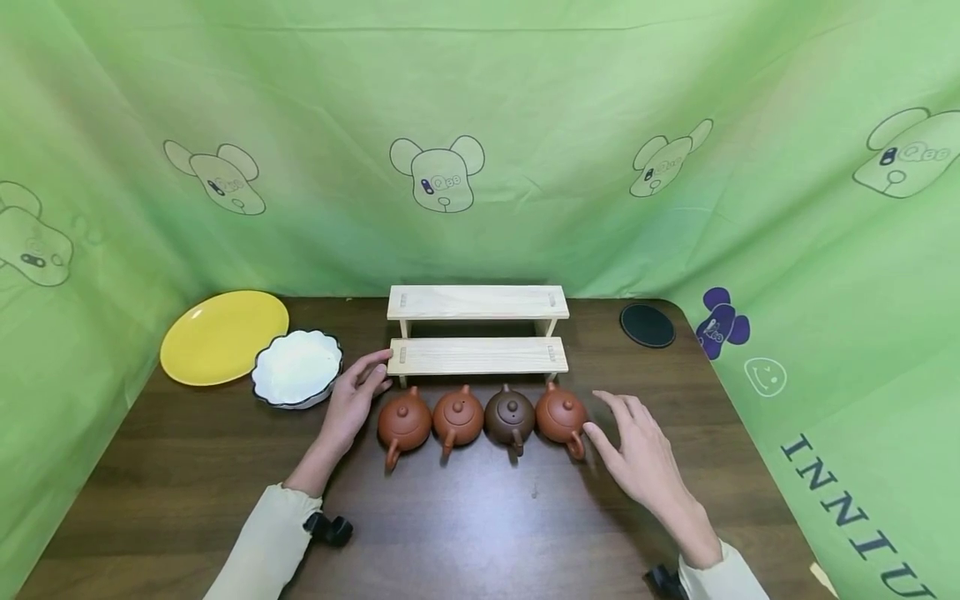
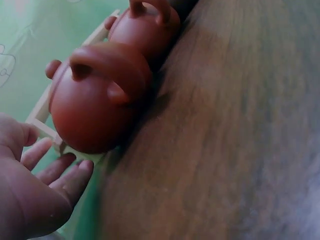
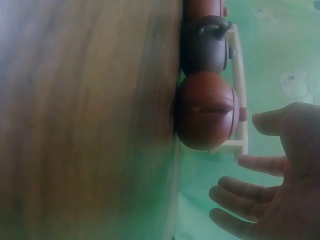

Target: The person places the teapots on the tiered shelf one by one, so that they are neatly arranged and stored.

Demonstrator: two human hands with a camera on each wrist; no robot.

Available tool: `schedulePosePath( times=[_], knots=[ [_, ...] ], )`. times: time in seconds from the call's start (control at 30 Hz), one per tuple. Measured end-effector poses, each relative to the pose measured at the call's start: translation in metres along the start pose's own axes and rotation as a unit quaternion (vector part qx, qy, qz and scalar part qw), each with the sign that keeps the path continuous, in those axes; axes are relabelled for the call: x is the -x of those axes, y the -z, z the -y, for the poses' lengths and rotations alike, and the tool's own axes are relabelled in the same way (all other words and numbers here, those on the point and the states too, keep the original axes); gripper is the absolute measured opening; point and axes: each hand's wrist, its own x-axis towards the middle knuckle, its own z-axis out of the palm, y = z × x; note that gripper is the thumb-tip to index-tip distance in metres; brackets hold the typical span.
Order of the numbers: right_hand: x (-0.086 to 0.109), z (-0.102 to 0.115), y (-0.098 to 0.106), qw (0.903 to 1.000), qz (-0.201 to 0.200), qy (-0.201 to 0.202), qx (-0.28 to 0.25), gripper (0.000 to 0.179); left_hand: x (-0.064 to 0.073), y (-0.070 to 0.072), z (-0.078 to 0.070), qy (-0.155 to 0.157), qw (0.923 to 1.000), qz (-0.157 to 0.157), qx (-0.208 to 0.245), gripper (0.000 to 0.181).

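Observation:
A row of small clay teapots stands in front of a two-tier wooden shelf (image 1: 477, 357), handles toward me. From the left come a reddish-brown teapot (image 1: 403, 427), a second reddish-brown teapot (image 1: 458, 418), a dark brown teapot (image 1: 510, 417) and an orange-brown teapot (image 1: 561, 415). My left hand (image 1: 356, 402) has its fingertips right at the left end of the lower tier, fingers loosely bent, beside the leftmost teapot (image 2: 92, 107). To the right of the row, my right hand (image 1: 641, 454) is spread with nothing in it, its thumb close to the rightmost teapot (image 3: 205, 110).
At the left, a scalloped white dish (image 1: 297, 369) with a dark rim sits beside a yellow oval plate (image 1: 223, 337). A black round coaster (image 1: 647, 325) lies at the back right. Green printed cloth (image 1: 525, 233) hangs around the brown wooden table (image 1: 465, 542).

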Motion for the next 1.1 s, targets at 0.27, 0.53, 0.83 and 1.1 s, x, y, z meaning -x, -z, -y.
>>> schedulePosePath(
  times=[0.27,0.53,0.83,1.1],
  knots=[
    [0.006,0.003,0.0,0.9979,0.013,-0.059,-0.022,0.036,-0.009,0.004,0.015,-0.017,0.9998,0.003,0.007,0.038],
    [0.005,0.005,-0.002,0.9932,-0.003,-0.094,-0.069,0.015,-0.016,0.002,0.024,-0.049,0.9982,-0.003,0.034,0.034],
    [0.008,-0.001,-0.007,0.9697,0.031,-0.183,-0.158,0.01,-0.017,0.0,0.026,-0.069,0.9972,-0.007,0.029,0.034],
    [0.014,-0.005,-0.018,0.9314,0.087,-0.181,-0.303,0.014,-0.015,0.0,0.025,-0.064,0.9979,-0.01,-0.003,0.037]
  ],
)
